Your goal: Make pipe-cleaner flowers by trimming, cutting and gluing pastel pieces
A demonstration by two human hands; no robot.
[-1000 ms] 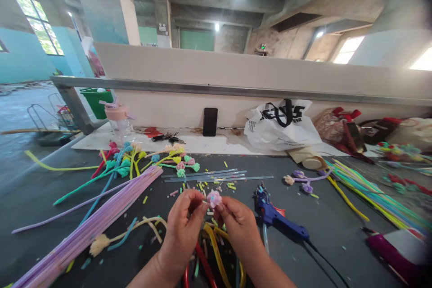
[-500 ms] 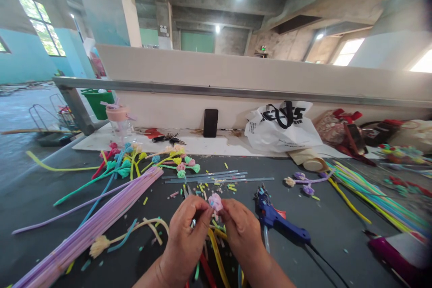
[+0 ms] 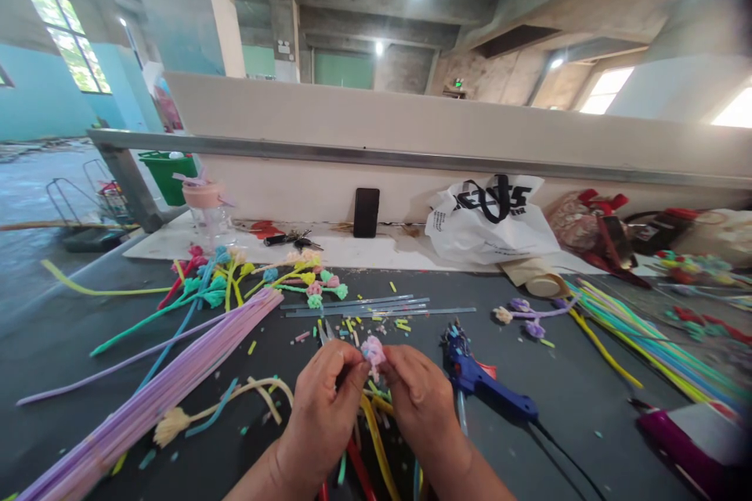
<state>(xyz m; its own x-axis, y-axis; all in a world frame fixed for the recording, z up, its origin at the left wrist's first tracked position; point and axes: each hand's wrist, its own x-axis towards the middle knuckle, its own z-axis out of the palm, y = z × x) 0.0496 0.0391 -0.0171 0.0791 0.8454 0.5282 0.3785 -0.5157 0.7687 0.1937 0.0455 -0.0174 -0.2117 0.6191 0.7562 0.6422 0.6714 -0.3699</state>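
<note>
Between the two hands, near the front edge of the dark grey tabletop [image 3: 587, 399], sat a small pink fuzzy pipe-cleaner flower head [image 3: 372, 348], pinched from both sides: the left hand [image 3: 322, 407] closed on it with thumb and forefinger, the right hand [image 3: 418, 401] likewise closed around its other side and what seemed to be its stem. The step in hand looked like shaping or tightening the curled bloom; the next move would probably call for a small, steady twist with both grips kept close to the coil so it did not spring loose. Under the wrists, at 6 o'clock, lay loose yellow and red pipe-cleaner stems [image 3: 376, 446]. At 3 o'clock, just beside the right hand, rested a blue hot-glue gun [image 3: 485, 387] with its black cord trailing away, near enough to snag a sleeve or knuckle. At 9 to 10 o'clock a long bundle of lilac pipe cleaners [image 3: 176, 383] ran diagonally, and beyond it at 11 o'clock lay a cluster of finished multicoloured flower stems [image 3: 258, 282]. Clear glue sticks [image 3: 376, 305] lay at 12 o'clock, short cut scraps scattered around them. Open room was best at 4 o'clock, on the bare tabletop past the cord; the left side was crowded, and the table's near edge lay close below the forearms.
</note>
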